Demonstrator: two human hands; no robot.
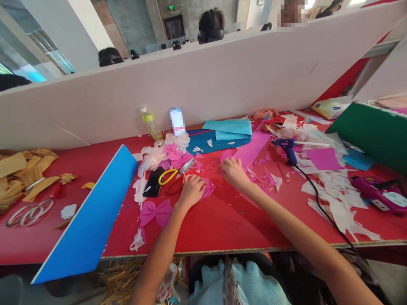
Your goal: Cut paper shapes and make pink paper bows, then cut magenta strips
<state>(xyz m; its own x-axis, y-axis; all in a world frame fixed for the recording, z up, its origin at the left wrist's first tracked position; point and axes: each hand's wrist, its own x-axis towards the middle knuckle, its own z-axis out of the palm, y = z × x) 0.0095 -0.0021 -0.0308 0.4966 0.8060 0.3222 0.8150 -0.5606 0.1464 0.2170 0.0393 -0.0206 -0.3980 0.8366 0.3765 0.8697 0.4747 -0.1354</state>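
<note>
Left-hand fingers (pixel 194 184), loosely curled, rest on the red desk (pixel 219 228) just beside a scalloped pink paper piece (pixel 208 188), any hold hidden. Right-hand fingers (pixel 226 167), slightly parted, touch pink scraps, gripping nothing visible. Yellow-handled scissors (pixel 168 177) lie within easy reach at the left hand's 10 o'clock, a pink paper bow (pixel 155 213) at its 8 o'clock. A blue glue gun (pixel 284 146) waits at the right hand's 2 o'clock, black cord (pixel 321 207) trailing over the desk's near edge.
</note>
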